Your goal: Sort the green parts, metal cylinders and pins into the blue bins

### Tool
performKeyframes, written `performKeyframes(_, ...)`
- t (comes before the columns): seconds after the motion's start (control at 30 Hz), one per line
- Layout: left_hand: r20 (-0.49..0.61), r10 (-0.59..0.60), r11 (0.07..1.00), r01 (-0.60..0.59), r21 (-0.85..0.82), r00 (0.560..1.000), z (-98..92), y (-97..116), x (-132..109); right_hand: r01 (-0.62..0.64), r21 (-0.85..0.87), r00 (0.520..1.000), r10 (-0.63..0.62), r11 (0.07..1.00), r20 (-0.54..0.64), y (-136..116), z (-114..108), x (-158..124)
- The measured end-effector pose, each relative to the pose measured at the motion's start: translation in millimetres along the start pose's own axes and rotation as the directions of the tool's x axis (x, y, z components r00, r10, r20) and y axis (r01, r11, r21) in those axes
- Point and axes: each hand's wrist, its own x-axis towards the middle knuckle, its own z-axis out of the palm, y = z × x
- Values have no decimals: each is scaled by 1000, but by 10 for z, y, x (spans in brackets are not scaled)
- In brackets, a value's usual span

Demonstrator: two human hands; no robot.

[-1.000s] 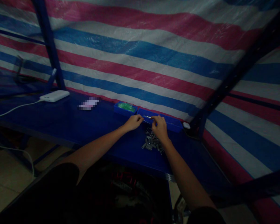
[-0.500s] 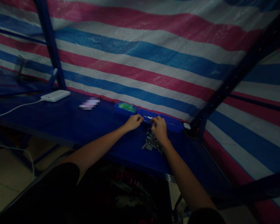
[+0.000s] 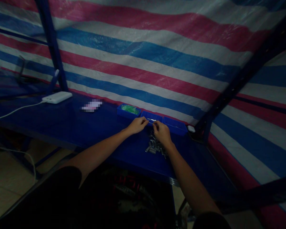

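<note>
My left hand [image 3: 138,125] is closed in a pinch on one end of a thin, light-coloured rod [image 3: 151,122]. From the other side, the fingers of my right hand [image 3: 163,133] pinch the same rod, and the two hands are nearly touching. Its exact kind is too small to make out. Just behind the fingers stands a blue bin [image 3: 145,114] with a few shiny slim pieces in it. Below my right hand lies a loose pile of small metal cylinders [image 3: 153,148], partly hidden by that hand.
Left of the middle bin is a blue bin [image 3: 119,112] holding green pieces; another blue bin [image 3: 178,129] stands to the right. A white power bank [image 3: 57,97] with a cable and a blurred-out flat item [image 3: 92,105] lie leftward on the blue table [image 3: 95,127]. Striped sheeting hangs behind.
My right hand has moved slightly left and down, its fingers coming closer to my left hand. My left hand has shifted a little to the right. The pile looks the same.
</note>
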Motion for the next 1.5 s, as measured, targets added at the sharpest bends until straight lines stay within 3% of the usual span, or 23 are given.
performKeyframes(0.3,51,122,992,-121,-24,991,-17,2,-19,4,54,1000,-3,999,-21,20,-6,9)
performKeyframes(0.87,-1,129,992,-129,-2,992,-56,90,-26,21,156,1000,-18,987,-21,12,-18,5)
performKeyframes(1.1,-42,131,985,-135,-104,990,-76,130,-35,45,176,999,-39,983,-37,8,-36,8)
performKeyframes(1.5,-22,77,994,-78,-78,997,-37,110,-46,45,185,998,-36,982,-55,-1,-63,6)
